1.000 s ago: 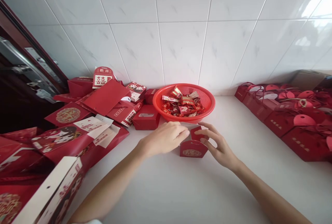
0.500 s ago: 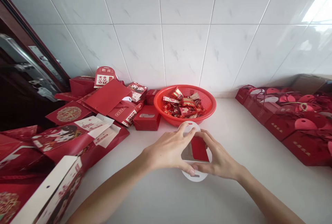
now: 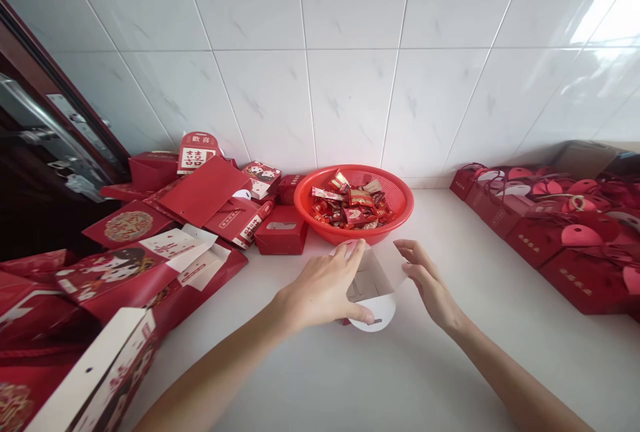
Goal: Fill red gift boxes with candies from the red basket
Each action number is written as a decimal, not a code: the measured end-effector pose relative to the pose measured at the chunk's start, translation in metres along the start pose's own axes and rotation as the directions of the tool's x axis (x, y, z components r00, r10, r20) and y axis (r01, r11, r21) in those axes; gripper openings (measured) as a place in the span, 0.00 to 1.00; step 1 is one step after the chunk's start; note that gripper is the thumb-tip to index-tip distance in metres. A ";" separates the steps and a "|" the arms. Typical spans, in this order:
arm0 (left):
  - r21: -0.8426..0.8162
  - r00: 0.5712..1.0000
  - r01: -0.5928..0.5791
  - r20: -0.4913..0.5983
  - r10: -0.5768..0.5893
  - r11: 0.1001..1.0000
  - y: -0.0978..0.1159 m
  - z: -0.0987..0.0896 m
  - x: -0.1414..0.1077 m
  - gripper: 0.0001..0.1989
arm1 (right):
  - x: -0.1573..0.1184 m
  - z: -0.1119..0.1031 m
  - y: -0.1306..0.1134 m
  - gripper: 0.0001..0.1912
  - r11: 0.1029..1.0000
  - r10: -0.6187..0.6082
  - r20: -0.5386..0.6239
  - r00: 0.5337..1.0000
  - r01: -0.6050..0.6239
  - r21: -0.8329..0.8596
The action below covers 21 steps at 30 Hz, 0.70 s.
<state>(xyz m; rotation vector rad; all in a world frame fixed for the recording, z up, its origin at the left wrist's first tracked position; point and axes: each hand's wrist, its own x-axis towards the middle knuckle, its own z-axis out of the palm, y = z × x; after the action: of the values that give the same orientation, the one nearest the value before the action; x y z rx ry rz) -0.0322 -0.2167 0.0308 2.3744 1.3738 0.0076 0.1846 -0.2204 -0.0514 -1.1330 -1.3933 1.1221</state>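
On the counter in front of me stands a gift box (image 3: 371, 277) with its flaps spread, its pale inside showing and a white rounded flap toward me. My left hand (image 3: 325, 287) grips it from the left, thumb over the near flap and fingers at the far one. Little of the red outside can be seen. To the right of the box is my right hand (image 3: 431, 283), its fingers loosely stretched and holding nothing. The fingertips are close to a pale side flap; whether they touch it I cannot tell.
A red plastic basket (image 3: 407, 213) with wrapped candies (image 3: 356, 204) sits behind the box. Red cartons (image 3: 205, 189) are piled on the left, beside a small red box (image 3: 281, 232). Rows of red gift boxes (image 3: 537, 235) with cord handles line the right, before a tiled wall (image 3: 350, 105).
My right hand has come off the box and moved right, its fingers opening out. A red panel that lay over the box's opening no longer covers it. My left hand stays on the box.
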 end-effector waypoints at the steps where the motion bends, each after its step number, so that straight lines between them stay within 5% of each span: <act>1: -0.008 1.000 0.012 -0.015 -0.012 1.000 0.001 0.000 0.000 0.54 | 0.003 0.000 0.002 0.14 0.997 0.054 -0.021 0.998 -0.053 0.061; 4: -0.022 0.996 0.044 -0.072 -0.046 0.999 0.003 0.002 0.002 0.47 | 0.010 0.002 0.009 0.08 0.960 0.182 0.042 0.982 -0.187 0.206; 7: 0.011 0.985 0.107 -0.134 -0.105 0.994 0.007 0.007 0.005 0.38 | 0.013 0.003 0.015 0.14 0.945 0.207 0.078 0.975 -0.220 0.242; 14: 0.106 0.971 0.053 -0.237 -0.026 0.993 0.011 0.024 0.011 0.20 | 0.013 -0.002 0.011 0.21 1.000 -0.023 -0.034 0.999 0.023 0.020; 21: 0.099 0.959 -0.016 -0.280 0.043 0.995 0.011 0.032 0.012 0.18 | 0.010 0.000 0.006 0.19 0.995 -0.096 -0.031 0.995 0.096 -0.004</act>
<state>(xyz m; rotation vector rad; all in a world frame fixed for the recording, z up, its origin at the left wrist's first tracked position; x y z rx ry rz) -0.0102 -0.2221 0.0031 2.5503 1.4938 0.3062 0.1844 -0.2098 -0.0563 -1.0694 -1.4105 1.0302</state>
